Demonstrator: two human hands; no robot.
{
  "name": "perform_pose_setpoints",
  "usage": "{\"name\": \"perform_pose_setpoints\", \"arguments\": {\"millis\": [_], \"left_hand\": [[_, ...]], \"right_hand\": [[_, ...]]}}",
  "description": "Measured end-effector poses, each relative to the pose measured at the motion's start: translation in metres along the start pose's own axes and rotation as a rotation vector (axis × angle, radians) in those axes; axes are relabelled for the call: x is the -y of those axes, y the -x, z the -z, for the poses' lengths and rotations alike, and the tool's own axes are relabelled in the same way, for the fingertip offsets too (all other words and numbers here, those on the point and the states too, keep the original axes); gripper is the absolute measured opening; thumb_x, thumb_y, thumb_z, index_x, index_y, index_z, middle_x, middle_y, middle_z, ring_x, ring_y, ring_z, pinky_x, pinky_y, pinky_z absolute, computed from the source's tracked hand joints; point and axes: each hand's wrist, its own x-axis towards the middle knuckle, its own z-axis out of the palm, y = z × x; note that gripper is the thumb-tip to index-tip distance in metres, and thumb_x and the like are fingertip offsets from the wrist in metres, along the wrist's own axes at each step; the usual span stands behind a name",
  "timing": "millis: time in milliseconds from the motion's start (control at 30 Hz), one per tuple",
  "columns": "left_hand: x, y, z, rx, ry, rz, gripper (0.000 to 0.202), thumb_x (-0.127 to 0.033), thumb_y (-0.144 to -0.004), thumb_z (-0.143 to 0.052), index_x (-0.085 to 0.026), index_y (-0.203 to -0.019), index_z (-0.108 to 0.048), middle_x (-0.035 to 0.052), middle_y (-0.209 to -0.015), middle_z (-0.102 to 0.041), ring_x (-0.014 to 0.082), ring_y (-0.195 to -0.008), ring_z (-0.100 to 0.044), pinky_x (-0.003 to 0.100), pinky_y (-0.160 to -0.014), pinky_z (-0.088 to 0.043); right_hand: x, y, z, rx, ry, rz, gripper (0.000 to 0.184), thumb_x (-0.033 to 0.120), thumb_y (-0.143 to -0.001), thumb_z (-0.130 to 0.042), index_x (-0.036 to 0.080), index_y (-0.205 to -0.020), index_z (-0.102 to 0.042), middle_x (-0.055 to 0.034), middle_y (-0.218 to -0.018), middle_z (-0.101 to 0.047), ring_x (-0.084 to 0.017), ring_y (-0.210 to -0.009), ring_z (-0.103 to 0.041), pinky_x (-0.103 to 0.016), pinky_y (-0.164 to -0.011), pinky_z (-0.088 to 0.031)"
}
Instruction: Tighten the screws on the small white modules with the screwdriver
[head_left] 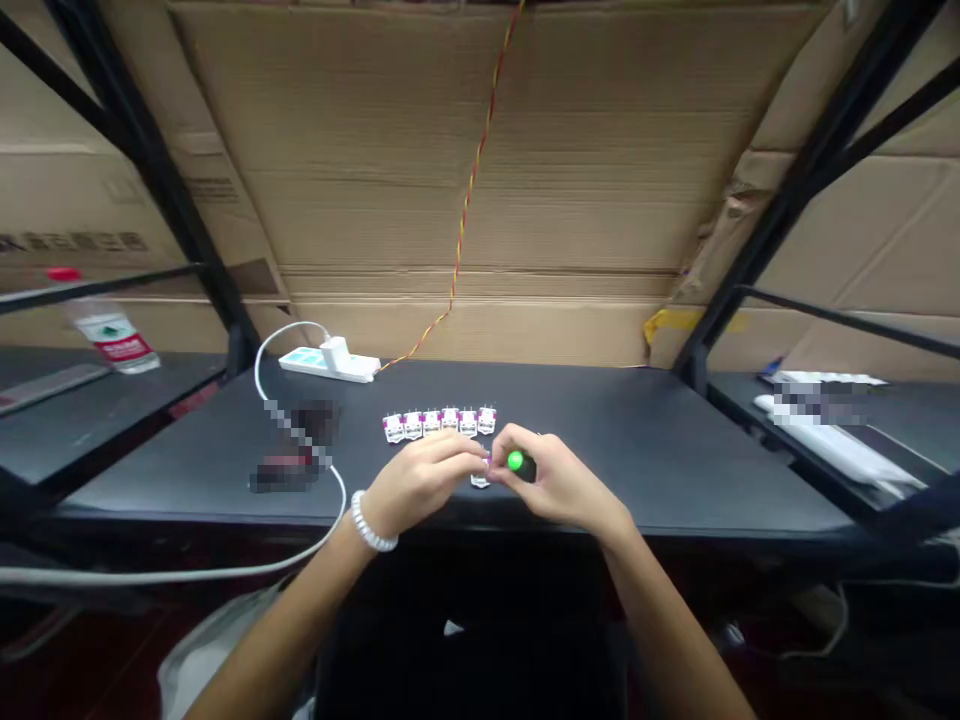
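Near the front edge of the dark desk, my left hand (431,470), with a white coiled band at its wrist, has its fingers closed on a small white and purple part (480,481). Most of that part is hidden by my fingertips. My right hand (551,478) meets it from the right, closed around a screwdriver (523,464) with a black handle and a bright green end; its tip is out of sight. Just behind my hands, several similar white and purple parts (431,424) stand side by side in a row.
A white power strip (330,364) with a plug lies at the back left. Its white cable (343,490) curves over the desk's front edge. A blurred dark object (289,470) sits left. Black metal posts (697,365) flank the desk; cardboard (480,200) backs it.
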Motion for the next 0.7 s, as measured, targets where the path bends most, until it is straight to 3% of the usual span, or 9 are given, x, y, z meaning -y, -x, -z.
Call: {"name": "perform_pose_setpoints", "arguments": {"millis": [200,500,700], "left_hand": [[0.010,0.005,-0.014,0.056,0.091,0.031,0.029,-0.005,-0.107,-0.050,-0.019,-0.110,-0.076,0.0070,-0.102,-0.081,0.0175,-0.091,-0.075,0.028,-0.083,-0.060],[0.007,0.003,-0.023,0.084,0.297,0.528,0.014,-0.015,-0.100,-0.066,-0.020,-0.094,-0.078,0.0031,-0.093,-0.083,0.0205,-0.086,-0.078,0.033,-0.087,-0.059],[0.014,0.006,-0.027,0.200,0.294,0.556,0.016,-0.015,-0.102,-0.061,-0.019,-0.095,-0.074,0.0046,-0.096,-0.079,0.0221,-0.093,-0.074,0.034,-0.091,-0.057]], "right_hand": [[-0.006,-0.003,0.002,0.056,0.002,-0.003,0.008,0.027,-0.099,-0.069,0.024,-0.098,-0.062,0.0013,-0.092,-0.073,-0.014,-0.076,-0.063,-0.026,-0.073,-0.045],[-0.012,-0.007,-0.006,0.067,0.205,-0.054,0.010,0.016,-0.098,-0.068,0.021,-0.102,-0.076,-0.0065,-0.103,-0.084,-0.022,-0.093,-0.077,-0.031,-0.084,-0.049],[-0.016,-0.009,-0.014,0.122,0.267,-0.062,0.014,0.015,-0.098,-0.068,0.020,-0.102,-0.080,-0.0090,-0.105,-0.086,-0.025,-0.098,-0.080,-0.032,-0.087,-0.051]]}}
